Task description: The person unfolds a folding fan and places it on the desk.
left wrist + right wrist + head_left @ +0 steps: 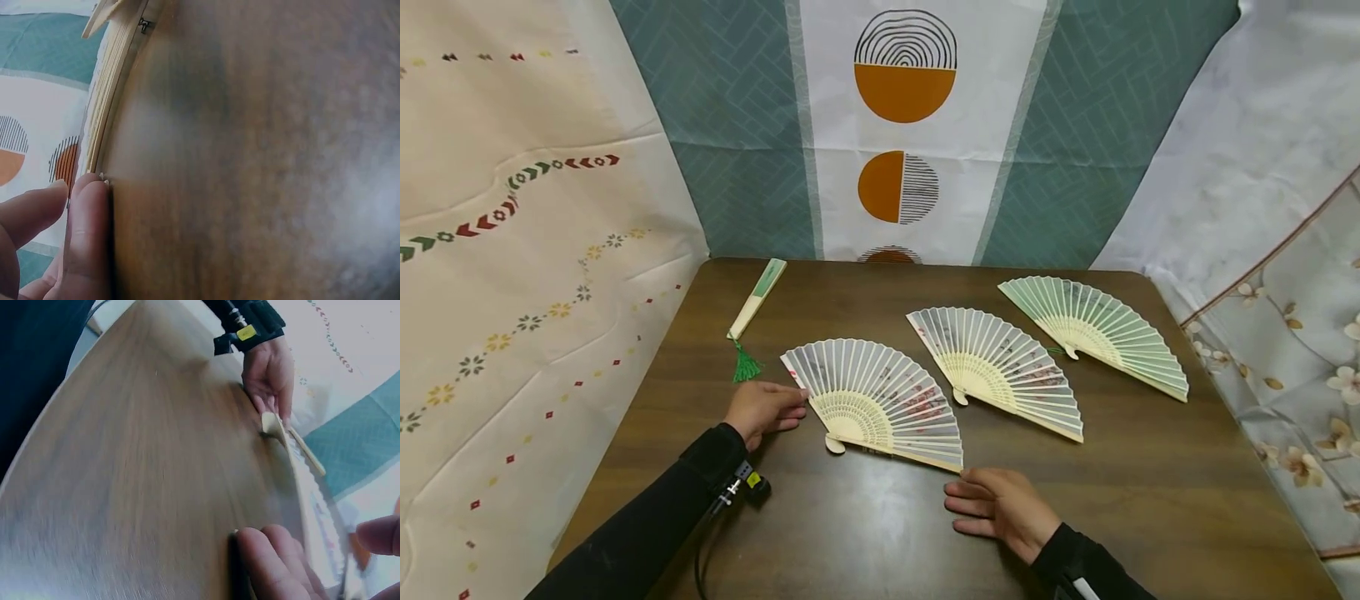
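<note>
A dark wooden table (pixel 1150 500) is backed by patterned cloths hung behind and to both sides. Just ahead of the hands, between them, an open paper fan (pixel 880 400) with pale slats is spread flat on the table. Its left outer edge is touched by the relaxed fingertips of the left hand (pixel 763 410), nothing being gripped. Its right corner is met by the straight fingers of the right hand (pixel 1000 504), laid flat on the wood. Two more open fans (pixel 1000 367) (pixel 1097 329) are lined up beyond the right hand. A folded fan (pixel 758 298) with a green tassel (pixel 746 363) is seen beyond the left hand.
</note>
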`<state>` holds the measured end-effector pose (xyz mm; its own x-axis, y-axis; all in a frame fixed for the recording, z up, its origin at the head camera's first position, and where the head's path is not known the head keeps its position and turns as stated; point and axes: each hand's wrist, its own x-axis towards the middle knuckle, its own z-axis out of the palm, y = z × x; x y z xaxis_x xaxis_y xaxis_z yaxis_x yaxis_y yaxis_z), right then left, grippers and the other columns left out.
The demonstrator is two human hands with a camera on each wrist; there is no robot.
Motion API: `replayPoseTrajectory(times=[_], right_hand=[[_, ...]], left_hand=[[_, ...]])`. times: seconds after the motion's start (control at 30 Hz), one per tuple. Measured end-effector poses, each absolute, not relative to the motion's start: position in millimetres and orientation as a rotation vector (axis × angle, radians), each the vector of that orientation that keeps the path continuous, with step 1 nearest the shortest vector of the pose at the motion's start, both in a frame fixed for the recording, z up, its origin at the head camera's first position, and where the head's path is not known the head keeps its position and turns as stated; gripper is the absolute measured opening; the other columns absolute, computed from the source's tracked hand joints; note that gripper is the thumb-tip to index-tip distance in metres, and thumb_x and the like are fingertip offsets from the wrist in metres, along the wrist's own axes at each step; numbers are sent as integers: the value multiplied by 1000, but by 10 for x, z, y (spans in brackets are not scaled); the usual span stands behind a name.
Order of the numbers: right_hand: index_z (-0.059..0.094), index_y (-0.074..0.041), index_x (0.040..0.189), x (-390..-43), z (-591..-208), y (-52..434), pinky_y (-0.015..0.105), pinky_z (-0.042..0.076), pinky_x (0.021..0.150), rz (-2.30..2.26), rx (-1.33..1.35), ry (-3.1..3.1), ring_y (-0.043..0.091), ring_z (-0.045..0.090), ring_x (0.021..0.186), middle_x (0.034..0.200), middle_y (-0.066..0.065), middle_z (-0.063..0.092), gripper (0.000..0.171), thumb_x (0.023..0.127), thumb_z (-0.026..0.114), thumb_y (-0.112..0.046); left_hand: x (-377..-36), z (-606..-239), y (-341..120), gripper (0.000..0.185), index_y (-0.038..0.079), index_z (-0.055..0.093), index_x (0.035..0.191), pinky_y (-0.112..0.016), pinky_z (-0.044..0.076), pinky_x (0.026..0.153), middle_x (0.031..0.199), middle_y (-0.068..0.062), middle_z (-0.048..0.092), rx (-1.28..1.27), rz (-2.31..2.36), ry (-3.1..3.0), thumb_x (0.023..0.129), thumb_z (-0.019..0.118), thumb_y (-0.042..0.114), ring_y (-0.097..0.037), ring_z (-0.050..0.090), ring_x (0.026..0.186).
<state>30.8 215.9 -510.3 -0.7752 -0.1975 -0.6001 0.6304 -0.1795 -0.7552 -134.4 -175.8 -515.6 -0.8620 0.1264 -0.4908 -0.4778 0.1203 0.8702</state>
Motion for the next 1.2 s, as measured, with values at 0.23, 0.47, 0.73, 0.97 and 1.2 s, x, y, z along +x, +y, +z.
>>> replayPoseTrajectory(times=[0.23, 0.47, 0.73, 0.97, 1.2], right_hand=[[53, -4, 127, 153, -5043, 2194, 48, 74, 88, -2031, 649, 1713, 20, 78, 105, 118, 8, 75, 22, 116, 55, -23], [61, 1, 144, -199, -4828, 2179, 40, 72, 83, -2059, 689, 1927, 19, 69, 101, 114, 1, 72, 33, 116, 62, -17], [55, 6, 158, -692, -4544, 2029, 30, 63, 91, -2130, 497, 2064, 18, 69, 112, 129, 0, 73, 45, 118, 58, -14], [50, 6, 164, -1136, -4451, 1553, 35, 53, 106, -2249, 275, 2018, 18, 62, 128, 170, 30, 51, 51, 115, 54, -8], [56, 4, 160, -1333, -4575, 1256, 34, 51, 98, -2274, 242, 1922, 19, 62, 118, 167, 27, 54, 47, 115, 55, -11]], left_hand=[[-1378, -5189, -1762, 40, -20, 69, 136, -28, 72, 69, 87, -3, 84, -332, 1853, 1944, 110, 76, 10, -9, 80, 74], [-1482, -5106, -1798, 41, -16, 62, 144, -27, 72, 72, 94, -2, 81, -343, 1978, 1953, 116, 66, 15, -9, 80, 79], [-2081, -4501, -1804, 43, -3, 64, 152, -26, 67, 95, 127, -9, 75, -244, 1970, 2319, 116, 64, 20, -18, 75, 112], [-2845, -4668, -2038, 64, 4, 49, 170, -60, 53, 124, 177, -26, 47, -232, 1602, 2648, 113, 65, 27, -49, 53, 154], [-3671, -5768, -2513, 62, -11, 64, 149, -67, 58, 115, 150, -35, 68, -107, 918, 2891, 108, 65, 35, -57, 64, 137]])
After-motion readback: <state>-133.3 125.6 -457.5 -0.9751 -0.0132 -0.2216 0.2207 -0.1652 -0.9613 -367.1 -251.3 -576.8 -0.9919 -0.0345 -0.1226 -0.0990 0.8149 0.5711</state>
